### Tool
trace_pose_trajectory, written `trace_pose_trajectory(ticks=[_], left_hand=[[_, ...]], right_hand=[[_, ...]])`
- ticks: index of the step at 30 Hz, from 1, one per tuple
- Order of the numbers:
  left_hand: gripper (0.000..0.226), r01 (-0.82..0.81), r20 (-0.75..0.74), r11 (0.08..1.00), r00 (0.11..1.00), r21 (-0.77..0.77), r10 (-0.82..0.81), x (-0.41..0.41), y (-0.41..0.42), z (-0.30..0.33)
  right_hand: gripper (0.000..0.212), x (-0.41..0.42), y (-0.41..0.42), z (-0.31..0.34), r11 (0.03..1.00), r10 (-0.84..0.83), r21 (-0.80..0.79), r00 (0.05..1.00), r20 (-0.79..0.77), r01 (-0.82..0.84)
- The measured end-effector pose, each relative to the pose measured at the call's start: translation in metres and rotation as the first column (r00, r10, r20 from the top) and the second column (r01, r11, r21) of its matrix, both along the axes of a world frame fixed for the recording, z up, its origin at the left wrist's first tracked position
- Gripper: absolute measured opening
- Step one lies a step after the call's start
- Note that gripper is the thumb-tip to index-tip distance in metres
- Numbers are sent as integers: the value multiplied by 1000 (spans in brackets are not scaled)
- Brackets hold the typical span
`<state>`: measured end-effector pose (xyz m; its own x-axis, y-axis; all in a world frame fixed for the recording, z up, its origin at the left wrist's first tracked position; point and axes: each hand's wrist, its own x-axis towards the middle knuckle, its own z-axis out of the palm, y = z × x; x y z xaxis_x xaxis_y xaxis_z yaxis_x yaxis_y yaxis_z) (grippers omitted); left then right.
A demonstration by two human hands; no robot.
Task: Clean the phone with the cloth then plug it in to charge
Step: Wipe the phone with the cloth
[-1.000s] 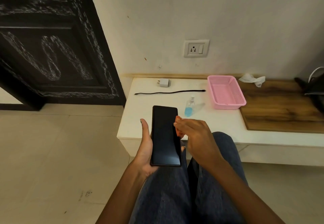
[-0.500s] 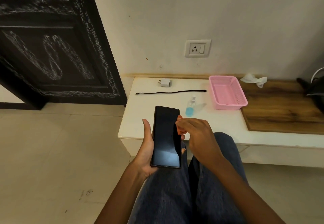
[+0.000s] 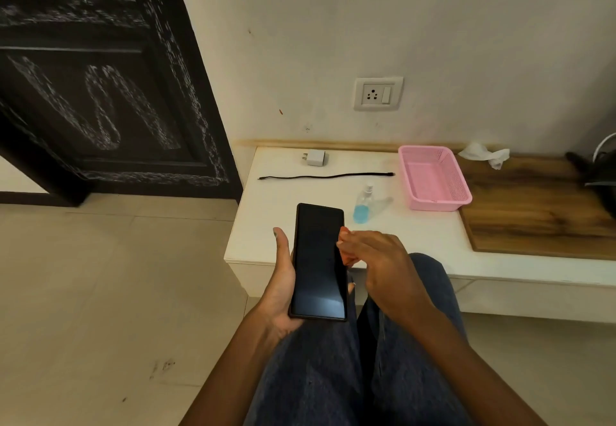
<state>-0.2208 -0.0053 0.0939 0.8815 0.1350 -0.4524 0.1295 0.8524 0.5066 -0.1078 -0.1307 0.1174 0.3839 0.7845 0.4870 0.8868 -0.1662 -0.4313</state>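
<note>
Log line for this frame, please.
wiping | left hand holds phone | right hand presses orange cloth at phone edge | cable unplugged

Left hand cradles palm-up, thumb straight; right hand pinches with curled fingers.

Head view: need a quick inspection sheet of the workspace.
Surface: white table, wooden board at its right end.
Job's things: phone; orange cloth at its right edge; charger adapter unplugged; wall socket free.
Clutter: spray bottle, pink basket, crumpled tissue.
Hands: left hand grips phone; right hand holds cloth.
Cables: black cable lying loose, unconnected.
Surroundings: dark door, tiled floor.
</note>
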Motion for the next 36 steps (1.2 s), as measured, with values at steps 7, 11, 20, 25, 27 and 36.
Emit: trace_pose_trajectory(ticks=[7,11,20,25,27,36], left_hand=[[92,-44,-16,999,999,-19,44,4,-1,3],[92,-52,-23,998,998,-31,51,1,0,3],[93,-48,-48,999,998,-12,47,4,1,2],[93,-50,-62,998,997,-29,48,-1,0,0],[92,-52,-63,998,997,-25,50,-1,-1,1],[94,-75,-114,995,990,64,81,-1,6,2]], right_hand=[[46,1,-2,-5,999,-33,-12,999,-21,33],[44,-10,-11,-9,1000,-8,-12,999,51,9],[53,-4,-9,-4,997,-47,-54,996,80,52],[47,-12,-13,-2,993,-65,-88,987,144,78],[48,-9,-9,2,988,-100,-102,981,167,118],[48,-27,-12,-4,983,-97,-140,985,145,118]])
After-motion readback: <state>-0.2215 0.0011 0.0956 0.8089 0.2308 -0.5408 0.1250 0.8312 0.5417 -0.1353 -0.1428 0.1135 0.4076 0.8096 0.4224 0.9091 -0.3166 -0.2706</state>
